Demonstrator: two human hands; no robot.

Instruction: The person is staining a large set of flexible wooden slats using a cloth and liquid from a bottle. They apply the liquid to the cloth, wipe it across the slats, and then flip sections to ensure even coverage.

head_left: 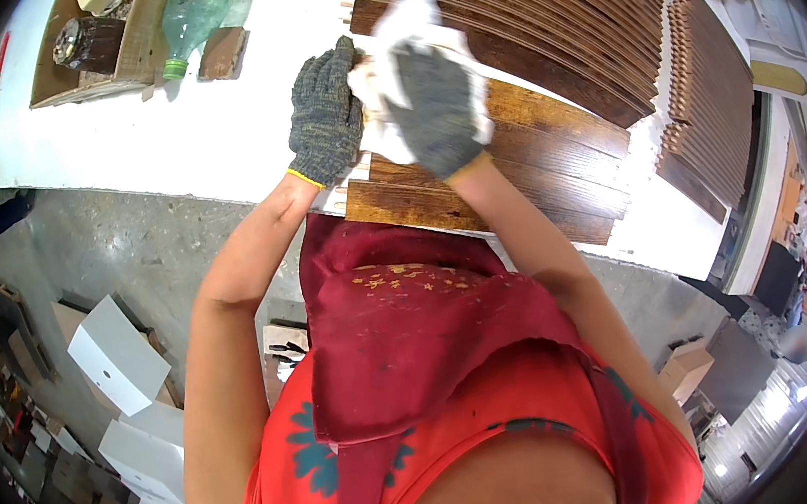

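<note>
Blurred white cloth [414, 11] apparently lies under the fingers [416, 67] of the right hand [440, 111]

Two gloved hands [323, 116] [439, 107], one white cloth [410, 17], one bottle [196, 13], one open box [145, 37], apparently two board rows [536, 14] [708, 104]

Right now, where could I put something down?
The white table looks bare between the left hand, open box, bottle and near edge. It's crowded rightward: brown boards, white cloth, right hand.
</note>
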